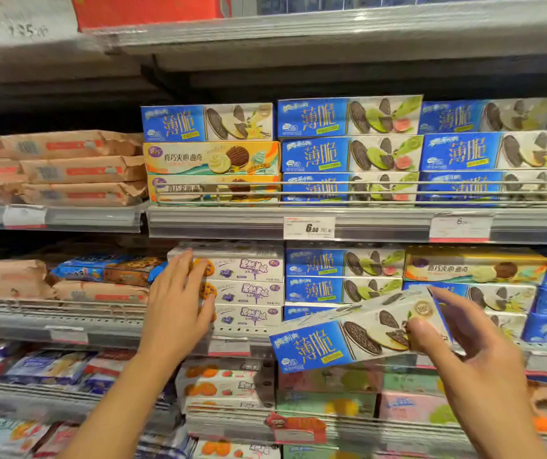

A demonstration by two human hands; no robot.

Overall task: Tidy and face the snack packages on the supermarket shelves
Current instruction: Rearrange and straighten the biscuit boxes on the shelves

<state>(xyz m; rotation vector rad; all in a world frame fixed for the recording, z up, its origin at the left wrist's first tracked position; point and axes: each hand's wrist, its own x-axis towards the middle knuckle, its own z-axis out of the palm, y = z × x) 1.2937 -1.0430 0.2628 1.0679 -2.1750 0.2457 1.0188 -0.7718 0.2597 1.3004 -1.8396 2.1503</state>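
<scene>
Supermarket shelves (348,223) are filling the whole view, several tiers running across, each fronted by a clear price rail. On the upper tier, blue-and-white biscuit boxes (350,154) are sitting stacked three high behind a wire guard, with a second blue stack to their right and two yellow boxes (212,159) under a blue one to their left; tan paper-wrapped packs (76,168) are lying piled further left. On the tier below, a stack of white boxes with purple print (245,289) is standing beside more blue boxes.

The left hand (179,303) is resting flat against the left end of that white stack, fingers straight and spread, its grip released and holding nothing.

The right hand (464,332) is holding one blue biscuit box (348,339) out in front of the shelf, tilted with its right end higher, thumb pressing on the front face and fingers behind the end, so this grip is grasping the box.

A price tag reading 6.50 (309,227) is sitting in the rail above.
</scene>
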